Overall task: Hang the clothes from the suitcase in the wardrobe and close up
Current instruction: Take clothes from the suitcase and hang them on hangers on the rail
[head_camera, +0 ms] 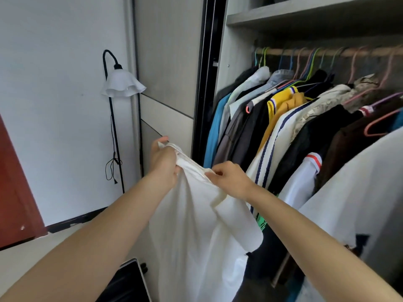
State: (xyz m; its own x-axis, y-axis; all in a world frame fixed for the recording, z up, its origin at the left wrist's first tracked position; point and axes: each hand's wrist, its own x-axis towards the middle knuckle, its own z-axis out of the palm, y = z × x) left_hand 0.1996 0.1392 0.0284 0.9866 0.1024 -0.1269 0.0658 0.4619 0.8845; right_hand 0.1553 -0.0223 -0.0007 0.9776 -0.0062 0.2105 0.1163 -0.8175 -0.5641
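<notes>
Both left grip (162, 163) and right grip (230, 178) tight around soft, creased white shirt (196, 227).

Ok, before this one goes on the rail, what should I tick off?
1. Left hand grips the white garment: ok.
2. Right hand pinches its top edge: ok.
3. Wardrobe open, rail in view: ok.
4. Hanger inside the garment: cannot tell, none seen.
5. Free gap among the hung clothes: not ok, they look tightly packed.
</notes>
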